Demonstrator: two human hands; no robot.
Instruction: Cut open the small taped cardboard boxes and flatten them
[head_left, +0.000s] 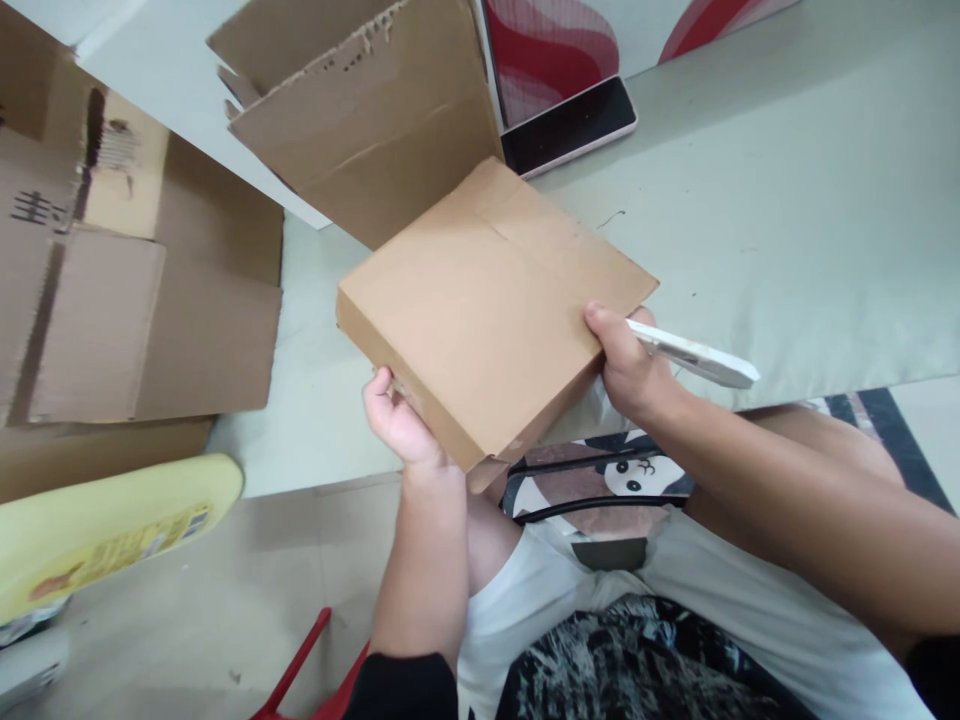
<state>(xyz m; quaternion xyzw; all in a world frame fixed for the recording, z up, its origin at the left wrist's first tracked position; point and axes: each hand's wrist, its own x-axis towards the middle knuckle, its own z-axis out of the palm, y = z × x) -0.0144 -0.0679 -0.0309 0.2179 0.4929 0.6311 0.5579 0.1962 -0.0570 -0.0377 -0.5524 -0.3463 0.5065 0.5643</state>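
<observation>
A flat brown cardboard box [487,310] is held over the near edge of a pale green table [787,220]. My left hand [397,425] grips the box's near left edge from below, fingers curled under it. My right hand [626,365] pinches the box's right corner with the thumb on top, and the same hand also holds a white flat tool [697,357] that sticks out to the right.
A larger open cardboard box [360,110] stands behind the held box. Flattened cartons [112,290] lie at the left. A dark phone [570,125] rests on the table beyond. A yellow package [105,530] lies at lower left, a red stool leg [300,650] below.
</observation>
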